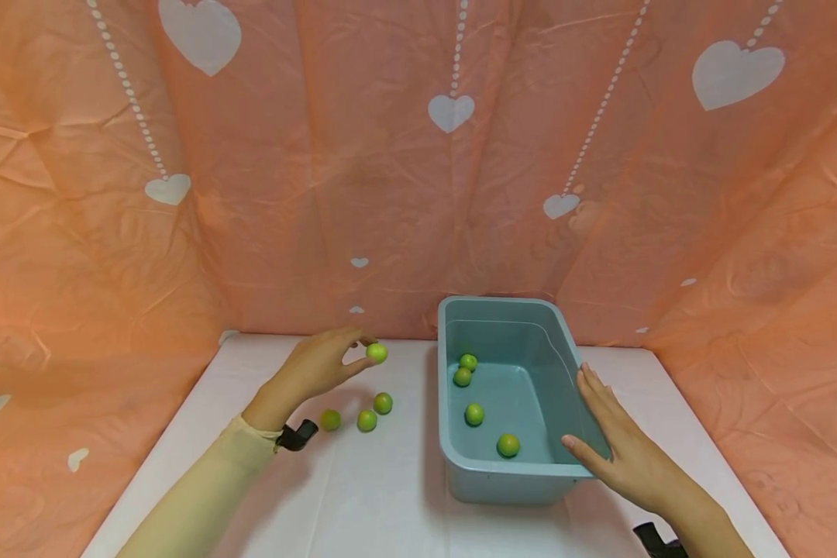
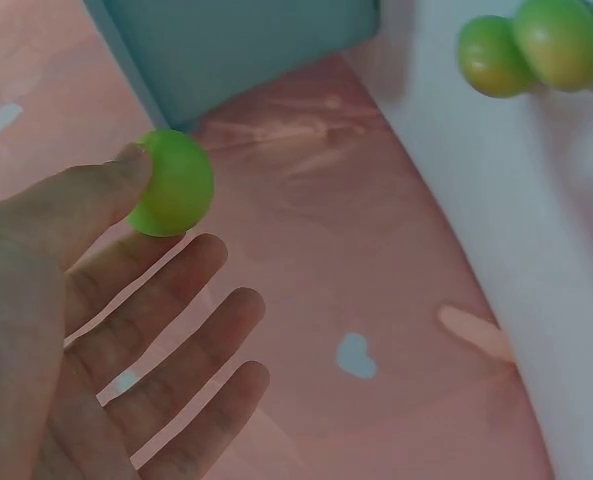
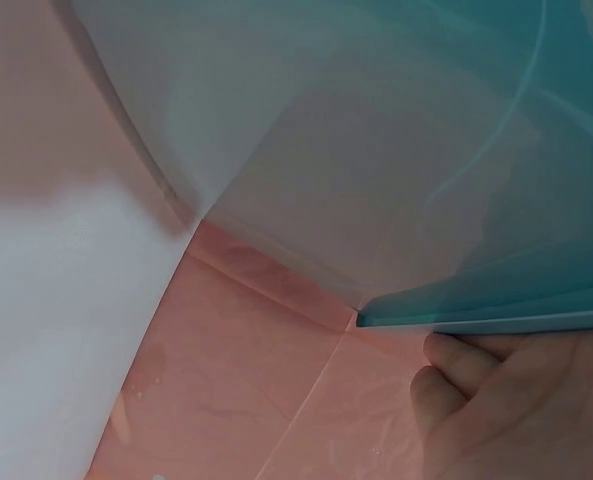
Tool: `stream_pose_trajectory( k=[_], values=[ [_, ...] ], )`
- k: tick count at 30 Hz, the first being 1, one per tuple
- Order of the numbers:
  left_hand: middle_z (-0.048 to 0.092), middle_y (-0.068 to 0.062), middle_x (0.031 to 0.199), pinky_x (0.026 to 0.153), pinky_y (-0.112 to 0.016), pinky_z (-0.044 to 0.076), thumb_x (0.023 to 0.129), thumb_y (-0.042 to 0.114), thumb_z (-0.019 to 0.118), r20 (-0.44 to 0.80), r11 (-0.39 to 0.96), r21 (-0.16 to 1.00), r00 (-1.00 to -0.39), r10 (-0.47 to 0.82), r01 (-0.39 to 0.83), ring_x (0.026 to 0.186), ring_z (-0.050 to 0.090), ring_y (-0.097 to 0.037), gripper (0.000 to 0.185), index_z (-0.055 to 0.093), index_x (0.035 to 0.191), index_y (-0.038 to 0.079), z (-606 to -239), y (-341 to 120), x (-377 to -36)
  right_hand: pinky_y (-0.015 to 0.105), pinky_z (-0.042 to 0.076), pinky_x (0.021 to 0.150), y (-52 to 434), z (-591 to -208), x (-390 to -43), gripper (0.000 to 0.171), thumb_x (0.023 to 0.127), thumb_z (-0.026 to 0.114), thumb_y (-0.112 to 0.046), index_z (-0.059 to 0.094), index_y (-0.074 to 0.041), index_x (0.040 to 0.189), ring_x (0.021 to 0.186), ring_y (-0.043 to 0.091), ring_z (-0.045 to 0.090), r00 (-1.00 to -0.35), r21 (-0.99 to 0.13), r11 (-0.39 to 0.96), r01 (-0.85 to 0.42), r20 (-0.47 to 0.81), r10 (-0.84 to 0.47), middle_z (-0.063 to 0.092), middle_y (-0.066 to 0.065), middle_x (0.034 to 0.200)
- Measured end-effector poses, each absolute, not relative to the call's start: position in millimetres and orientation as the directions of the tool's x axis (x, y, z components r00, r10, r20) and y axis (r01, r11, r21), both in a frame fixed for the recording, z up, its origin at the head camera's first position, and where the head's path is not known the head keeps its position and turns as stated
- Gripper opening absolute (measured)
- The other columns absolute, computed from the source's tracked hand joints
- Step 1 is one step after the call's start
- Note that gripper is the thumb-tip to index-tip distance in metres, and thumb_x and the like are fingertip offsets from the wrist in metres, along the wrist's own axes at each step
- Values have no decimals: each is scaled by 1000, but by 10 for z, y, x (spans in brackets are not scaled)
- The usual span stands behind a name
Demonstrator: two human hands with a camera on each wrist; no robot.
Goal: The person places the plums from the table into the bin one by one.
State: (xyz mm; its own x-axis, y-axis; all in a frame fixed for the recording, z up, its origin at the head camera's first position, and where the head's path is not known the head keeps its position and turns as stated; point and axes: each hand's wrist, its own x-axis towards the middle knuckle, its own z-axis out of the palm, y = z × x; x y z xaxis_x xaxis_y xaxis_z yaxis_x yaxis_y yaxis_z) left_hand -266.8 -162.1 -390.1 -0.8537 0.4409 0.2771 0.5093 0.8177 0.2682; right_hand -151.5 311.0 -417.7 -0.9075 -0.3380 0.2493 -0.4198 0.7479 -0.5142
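Note:
My left hand [image 1: 317,363] pinches a small round lime [image 1: 377,353] between thumb and index finger, held above the table; its other fingers are spread straight in the left wrist view. Below it, three more limes [image 1: 366,421] lie on the table. To their right stands a blue-grey plastic tub [image 1: 509,468] with several limes [image 1: 474,414] spread over its floor. My right hand [image 1: 624,453] rests at the tub's right rim, fingers extended along it and thumb pointing inward over the near right corner. In the right wrist view, the fingertips [image 3: 441,395] are right at the rim.
A white cloth [image 1: 363,496] covers the table. Pinkish-orange sheets [image 1: 335,194] with white hearts hang behind it and on both sides. The tub's far end stands close to the back sheet.

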Motion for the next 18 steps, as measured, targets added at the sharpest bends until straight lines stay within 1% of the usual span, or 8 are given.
stream_pose_trajectory(
  k=[2,3,5,9,10,13,16,18],
  values=[
    [75,-2,120,93,-51,58,100,47,76,291,811,273,-848,443,517,113,72,-26,38,74,126,19,-3864,-1589,-2662,54,8,132,3110,-4177,-1516,93,105,71,-35,12,-11,173,165,42,4,-907,-517,746,-420,249,-339,6,10,181],
    [75,-2,119,93,-52,58,100,46,76,297,809,273,-845,444,521,113,72,-25,38,74,126,19,-3844,-1572,-2658,56,9,132,3109,-4176,-1517,93,105,71,-35,13,-11,173,165,42,4,-907,-518,745,-420,249,-339,7,10,180],
    [75,-2,120,93,-52,58,100,46,76,304,804,274,-841,448,527,113,71,-25,38,74,126,18,-3808,-1540,-2654,55,8,132,3110,-4172,-1516,93,105,71,-35,13,-12,173,165,41,4,-908,-520,745,-418,247,-337,7,12,180],
    [75,-2,122,93,-53,58,100,46,76,305,797,278,-837,455,535,116,71,-24,39,74,128,19,-3741,-1470,-2655,57,9,131,3112,-4155,-1521,94,105,71,-37,12,-11,173,165,41,4,-911,-525,745,-411,237,-336,8,14,180],
    [75,-1,122,93,-53,58,101,46,76,306,795,277,-834,460,540,116,71,-24,39,74,129,19,-3725,-1452,-2657,60,9,130,3113,-4150,-1524,94,105,70,-37,12,-12,173,165,41,3,-913,-528,745,-407,231,-336,7,14,180],
    [75,0,122,93,-52,58,101,48,75,314,782,274,-821,477,560,117,71,-23,39,74,129,20,-3680,-1391,-2661,72,14,125,3115,-4148,-1531,95,105,71,-37,11,-12,173,165,42,3,-917,-538,743,-398,219,-333,6,14,180],
    [75,0,124,95,-51,58,101,49,75,311,773,273,-813,492,573,117,71,-22,41,73,130,20,-3637,-1320,-2662,79,16,120,3114,-4151,-1534,96,104,71,-38,11,-12,174,165,43,3,-921,-544,743,-390,209,-330,5,13,180],
    [75,0,125,96,-50,58,101,47,76,312,765,268,-804,506,586,116,71,-23,41,73,131,20,-3617,-1273,-2662,79,17,120,3114,-4157,-1534,96,104,72,-37,11,-12,174,165,44,3,-920,-543,744,-390,210,-330,5,13,180]
  ],
)
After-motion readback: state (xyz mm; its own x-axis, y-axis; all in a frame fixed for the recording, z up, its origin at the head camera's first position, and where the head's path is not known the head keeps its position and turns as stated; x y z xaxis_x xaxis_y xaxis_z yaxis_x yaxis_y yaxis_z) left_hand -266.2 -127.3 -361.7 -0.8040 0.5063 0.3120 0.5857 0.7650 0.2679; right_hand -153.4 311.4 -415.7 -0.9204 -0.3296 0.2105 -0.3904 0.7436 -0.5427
